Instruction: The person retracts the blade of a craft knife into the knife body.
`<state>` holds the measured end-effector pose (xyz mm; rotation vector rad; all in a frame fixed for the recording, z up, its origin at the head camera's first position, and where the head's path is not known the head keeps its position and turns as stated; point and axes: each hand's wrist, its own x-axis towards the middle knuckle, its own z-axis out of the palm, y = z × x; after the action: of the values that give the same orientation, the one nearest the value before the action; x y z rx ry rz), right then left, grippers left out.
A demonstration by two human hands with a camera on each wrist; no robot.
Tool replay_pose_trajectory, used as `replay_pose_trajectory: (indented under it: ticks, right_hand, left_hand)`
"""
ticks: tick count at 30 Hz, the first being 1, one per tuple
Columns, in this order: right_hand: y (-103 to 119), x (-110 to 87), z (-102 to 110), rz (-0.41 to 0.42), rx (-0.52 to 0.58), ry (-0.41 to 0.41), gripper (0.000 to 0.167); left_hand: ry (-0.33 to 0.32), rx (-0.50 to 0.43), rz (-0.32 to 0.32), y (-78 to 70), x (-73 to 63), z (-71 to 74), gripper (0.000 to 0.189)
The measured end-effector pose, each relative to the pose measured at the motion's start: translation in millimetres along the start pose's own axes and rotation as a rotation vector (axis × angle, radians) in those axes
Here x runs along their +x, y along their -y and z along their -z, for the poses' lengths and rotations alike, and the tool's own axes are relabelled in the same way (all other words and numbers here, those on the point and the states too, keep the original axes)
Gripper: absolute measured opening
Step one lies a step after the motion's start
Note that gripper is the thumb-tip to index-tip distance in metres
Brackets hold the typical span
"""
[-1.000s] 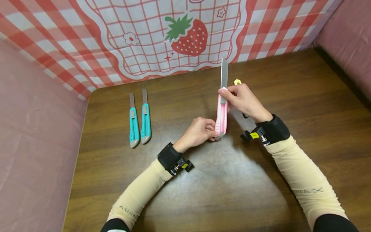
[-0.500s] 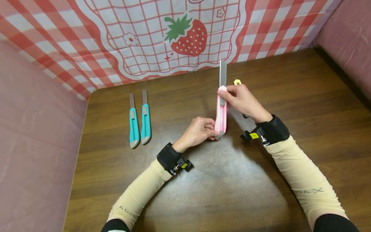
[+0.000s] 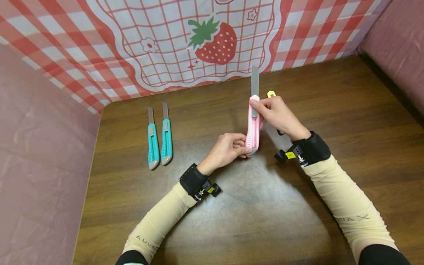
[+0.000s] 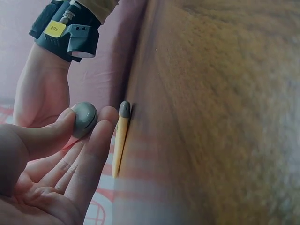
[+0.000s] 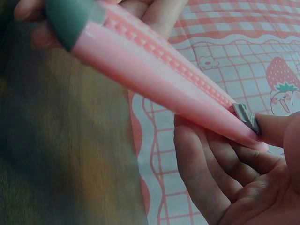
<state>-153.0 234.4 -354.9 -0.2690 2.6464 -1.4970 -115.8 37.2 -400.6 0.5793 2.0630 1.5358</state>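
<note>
Both hands hold a pink utility knife (image 3: 253,129) above the table, its long blade (image 3: 254,81) extended toward the back cloth. My left hand (image 3: 228,150) grips the grey end cap (image 4: 85,120) between thumb and fingers. Near the blade end, my right hand (image 3: 278,114) pinches the pink body (image 5: 154,79), the thumb by the grey slider (image 5: 246,118). Behind the right hand lies a yellow utility knife (image 3: 271,94), mostly hidden in the head view; the left wrist view shows its yellow body (image 4: 120,145) on the table.
Two teal utility knives (image 3: 153,147) (image 3: 166,141) lie side by side on the left of the wooden table (image 3: 205,221), blades extended toward the back. A red-and-white checked cloth (image 3: 165,40) with a strawberry hangs behind, and pink fabric (image 3: 394,48) borders both sides.
The pink utility knife has dipped slightly left, then risen a little in both hands, and its blade has turned slightly. The other knives have not moved.
</note>
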Motion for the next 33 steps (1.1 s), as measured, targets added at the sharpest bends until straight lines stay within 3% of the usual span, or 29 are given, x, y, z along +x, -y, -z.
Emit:
replay_pose_trajectory:
  ticks: [20,28,33]
  right_hand:
    - [5.8,-2.4,4.0,-0.012,-0.032,-0.002,0.041]
    - [4.9,-1.3,0.6,0.054,-0.095,-0.032,0.026]
    - [4.4,-1.5,-0.6,0.046,-0.059,-0.059,0.026]
  left_hand:
    - [-0.069,-0.041,0.012,-0.8,-2.0,-4.3,0.021]
    - [-0.083,-0.043,0.006,-2.0,-1.0,-3.3,0.022]
    - [-0.090,-0.053,-0.001,-1.3,0.5,-1.8,0.023]
